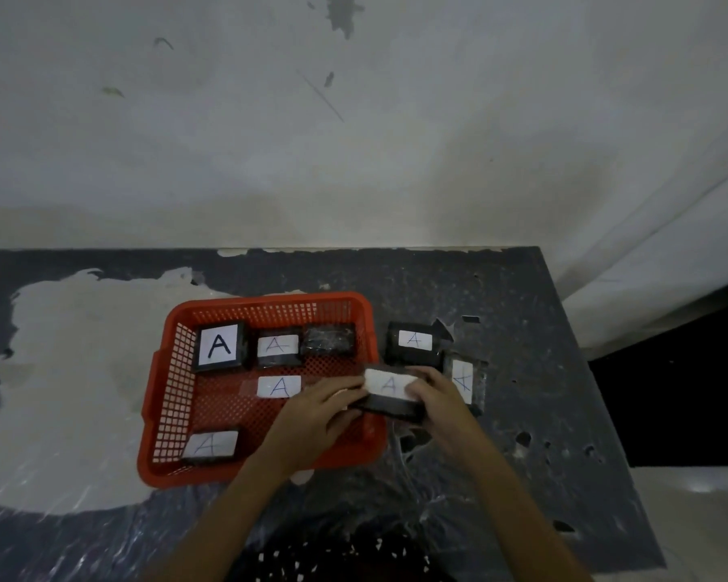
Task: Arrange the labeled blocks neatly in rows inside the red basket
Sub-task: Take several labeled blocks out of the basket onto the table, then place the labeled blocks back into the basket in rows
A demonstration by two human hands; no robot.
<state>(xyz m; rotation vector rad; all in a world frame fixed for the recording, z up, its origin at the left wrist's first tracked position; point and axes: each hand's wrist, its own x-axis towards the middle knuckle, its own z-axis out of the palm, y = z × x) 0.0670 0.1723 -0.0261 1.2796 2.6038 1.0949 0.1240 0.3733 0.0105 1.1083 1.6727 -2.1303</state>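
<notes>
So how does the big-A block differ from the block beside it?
The big-A block sits in the basket's back left corner; the middle block is just right of it. Big-A's label is large, with a bold black letter; the middle block's is small, with a thin, faint letter. Both are dark and lie label-up.

Worn dark table (501, 296), stained wall (354, 119)

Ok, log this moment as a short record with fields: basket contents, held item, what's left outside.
basket: red plastic mesh basket on the dark worn table
inside: five black blocks, three along the far row; one there shows no label
held: black block with a white A label, over the basket's right rim, gripped by left hand and right hand
outside: two labeled blocks to the right
</notes>
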